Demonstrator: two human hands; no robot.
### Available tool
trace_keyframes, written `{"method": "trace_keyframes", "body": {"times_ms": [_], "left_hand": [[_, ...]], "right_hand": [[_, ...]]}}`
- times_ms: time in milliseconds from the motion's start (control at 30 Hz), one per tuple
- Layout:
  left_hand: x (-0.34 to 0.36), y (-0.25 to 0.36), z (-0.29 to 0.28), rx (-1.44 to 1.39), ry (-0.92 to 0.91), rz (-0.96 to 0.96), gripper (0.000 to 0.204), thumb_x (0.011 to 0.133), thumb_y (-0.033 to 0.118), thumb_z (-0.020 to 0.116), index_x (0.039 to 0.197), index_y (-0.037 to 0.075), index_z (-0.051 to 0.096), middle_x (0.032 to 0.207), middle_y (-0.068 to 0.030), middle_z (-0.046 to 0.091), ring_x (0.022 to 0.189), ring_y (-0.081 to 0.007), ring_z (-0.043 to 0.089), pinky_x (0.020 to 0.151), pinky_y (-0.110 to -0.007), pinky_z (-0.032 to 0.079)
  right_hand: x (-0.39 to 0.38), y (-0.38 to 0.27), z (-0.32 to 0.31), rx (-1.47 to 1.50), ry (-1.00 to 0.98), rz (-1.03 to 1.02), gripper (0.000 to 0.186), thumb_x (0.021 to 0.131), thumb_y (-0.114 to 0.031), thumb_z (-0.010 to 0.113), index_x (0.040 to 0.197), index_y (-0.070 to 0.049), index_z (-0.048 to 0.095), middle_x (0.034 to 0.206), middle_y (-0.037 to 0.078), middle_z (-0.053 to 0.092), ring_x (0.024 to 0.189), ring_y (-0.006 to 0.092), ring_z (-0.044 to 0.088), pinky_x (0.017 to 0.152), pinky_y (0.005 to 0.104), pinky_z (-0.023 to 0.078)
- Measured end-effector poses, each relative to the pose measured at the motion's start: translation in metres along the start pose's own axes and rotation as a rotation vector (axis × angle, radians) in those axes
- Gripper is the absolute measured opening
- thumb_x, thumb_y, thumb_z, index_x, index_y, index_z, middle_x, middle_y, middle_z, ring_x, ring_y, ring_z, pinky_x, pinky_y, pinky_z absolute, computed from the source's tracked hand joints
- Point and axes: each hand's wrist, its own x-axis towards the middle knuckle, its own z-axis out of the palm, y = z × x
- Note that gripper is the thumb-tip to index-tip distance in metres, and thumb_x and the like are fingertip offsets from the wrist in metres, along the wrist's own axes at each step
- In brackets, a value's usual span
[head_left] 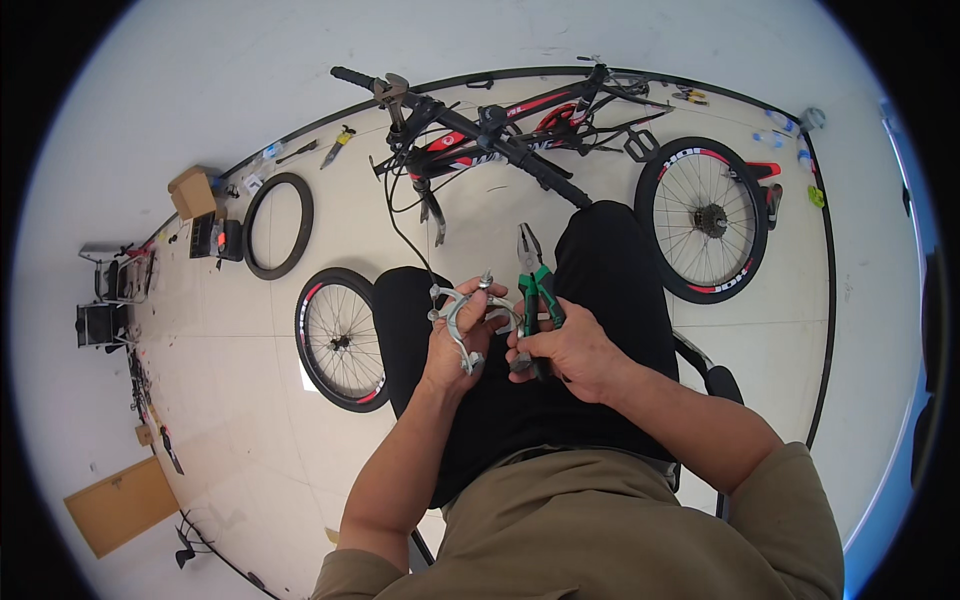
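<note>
Gripping an unmounted silver caliper brake (455, 330) in the curled left hand (450, 350) and combination pliers (528, 252) in the closed right hand (578, 350), nearside of the bicycle frame (538, 103), with front wheel (340, 342) and rear wheel (711, 221) apparently not yet fitted.

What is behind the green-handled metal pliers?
Pale tiled floor shows around the head of the green-handled metal pliers, black trousers lower down. What the pliers and right hand cover is hidden.
</note>
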Motion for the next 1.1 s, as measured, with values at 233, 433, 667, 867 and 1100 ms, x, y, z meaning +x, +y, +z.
{"method": "trace_keyframes", "body": {"times_ms": [233,433,667,867,1100], "left_hand": [[0.0,-0.002,0.003,-0.056,-0.046,-0.018,0.044,0.096,0.027,0.069,0.133,0.008,0.054,0.119,-0.0094,0.063,0.106,-0.0213,0.06,0.095,-0.043,0.045],[0.0,-0.001,0.005,-0.059,-0.065,-0.04,0.044,0.097,0.03,0.068,0.132,0.009,0.053,0.119,-0.0094,0.062,0.107,-0.0227,0.059,0.096,-0.044,0.044],[-0.002,-0.002,0.01,-0.051,-0.033,-0.017,0.037,0.097,0.03,0.067,0.125,0.007,0.059,0.114,-0.0096,0.063,0.103,-0.024,0.061,0.093,-0.044,0.046],[-0.002,-0.006,0.01,-0.007,0.028,0.005,0.034,0.099,0.032,0.064,0.125,0.01,0.057,0.106,-0.0088,0.062,0.095,-0.0248,0.062,0.083,-0.041,0.05],[-0.004,-0.003,0.019,0.02,0.066,-0.014,0.026,0.101,0.033,0.06,0.115,0.01,0.058,0.104,-0.0075,0.061,0.091,-0.0229,0.061,0.081,-0.04,0.05]], "right_hand": [[0.001,0.003,0.0,-0.024,-0.011,-0.005,0.035,0.088,0.007,0.066,0.119,-0.002,0.052,0.099,0.011,0.063,0.085,0.0222,0.068,0.071,0.042,0.062],[0.001,0.002,0.001,-0.043,-0.002,0.0,0.036,0.087,0.007,0.066,0.119,-0.002,0.052,0.099,0.011,0.063,0.085,0.0222,0.068,0.071,0.0415,0.062],[-0.001,-0.001,0.003,-0.04,0.004,0.013,0.036,0.088,0.007,0.066,0.12,-0.002,0.052,0.099,0.011,0.063,0.085,0.0221,0.068,0.071,0.0411,0.062],[0.0,0.001,0.002,-0.041,-0.006,0.009,0.035,0.086,0.008,0.066,0.117,-0.002,0.052,0.097,0.011,0.063,0.084,0.0223,0.068,0.07,0.0405,0.063],[0.0,0.001,0.003,-0.072,-0.006,-0.002,0.034,0.086,0.008,0.066,0.116,-0.002,0.052,0.096,0.01,0.063,0.084,0.0224,0.068,0.07,0.0399,0.063]]}}
